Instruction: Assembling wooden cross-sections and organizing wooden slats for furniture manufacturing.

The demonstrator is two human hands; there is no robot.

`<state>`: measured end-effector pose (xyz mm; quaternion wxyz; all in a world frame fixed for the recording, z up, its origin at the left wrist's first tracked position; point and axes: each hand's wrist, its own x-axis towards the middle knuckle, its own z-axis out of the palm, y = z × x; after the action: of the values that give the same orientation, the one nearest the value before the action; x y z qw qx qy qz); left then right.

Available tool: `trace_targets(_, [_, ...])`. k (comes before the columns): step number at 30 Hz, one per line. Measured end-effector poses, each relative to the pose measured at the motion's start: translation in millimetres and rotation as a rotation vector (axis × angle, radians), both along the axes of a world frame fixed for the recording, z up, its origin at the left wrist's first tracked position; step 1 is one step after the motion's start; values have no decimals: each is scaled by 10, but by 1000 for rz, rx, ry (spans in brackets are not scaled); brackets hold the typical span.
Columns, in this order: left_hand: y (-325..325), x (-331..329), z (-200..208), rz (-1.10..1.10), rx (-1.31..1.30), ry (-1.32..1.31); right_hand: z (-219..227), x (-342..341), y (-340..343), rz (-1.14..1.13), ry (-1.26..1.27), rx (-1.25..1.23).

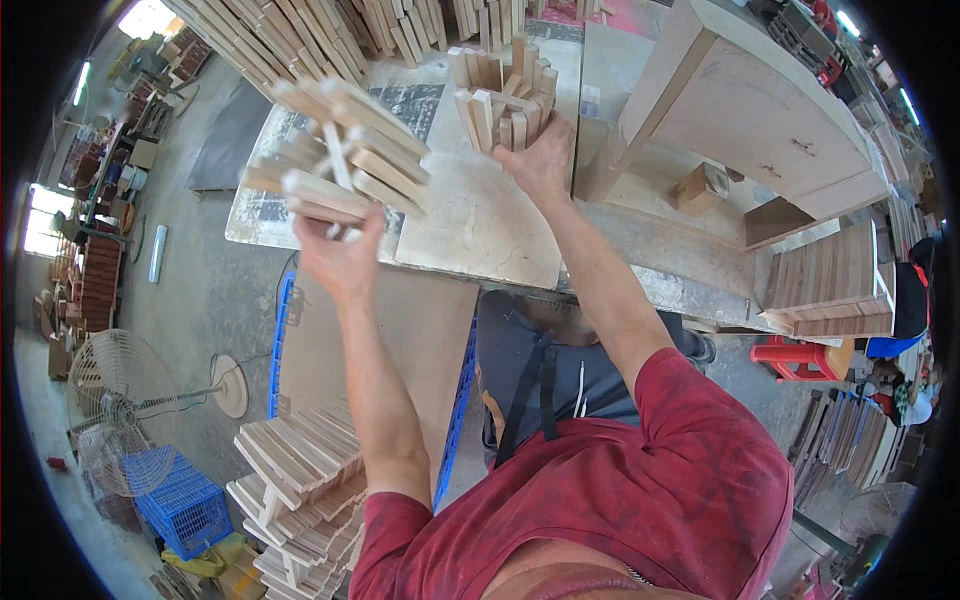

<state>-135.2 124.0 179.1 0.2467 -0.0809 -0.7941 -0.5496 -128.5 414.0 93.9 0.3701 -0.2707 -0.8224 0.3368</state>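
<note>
My left hand [342, 255] is closed on a loose bundle of short pale wooden sticks [385, 180], which is tilted and smeared by motion above the worktable's left part. One stick lies crosswise among the others. My right hand [538, 160] grips the near side of a second bundle of wooden sticks [483, 118], standing roughly upright on the worktable [480, 215]. Its thumb shows at the front, while the other fingers are partly hidden by the wood.
Stacked long wooden strips [290, 40] line the table's far side. A wooden cabinet frame [735, 100] stands at the right. Below my left arm is a stack of slats [300, 460], beside a brown board [400, 310] with blue edges. A fan [120, 400] and blue crate [185, 505] stand left.
</note>
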Motion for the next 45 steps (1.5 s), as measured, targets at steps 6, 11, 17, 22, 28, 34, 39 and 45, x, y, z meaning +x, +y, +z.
trace_targets(6, [66, -279, 910, -234, 135, 192, 33, 433, -191, 257, 32, 5])
trace_targets(11, [313, -280, 1019, -588, 79, 87, -106, 627, -266, 383, 51, 40])
trace_targets(17, [547, -330, 1029, -567, -74, -6, -83, 661, -206, 427, 117, -27])
trace_targets(22, [569, -395, 1182, -554, -143, -9, -110, 610, -202, 454, 53, -56])
trace_targets(28, [794, -207, 1140, -426, -61, -55, -16, 677, -244, 394, 120, 47])
trace_targets(34, [908, 122, 1093, -208, -184, 115, 10, 673, -267, 376, 122, 47])
trace_targets(39, [917, 197, 840, -153, -319, 131, 8, 660, -242, 379, 101, 23])
trace_targets(45, [836, 138, 663, -198, -340, 98, 61, 708, -256, 397, 76, 8])
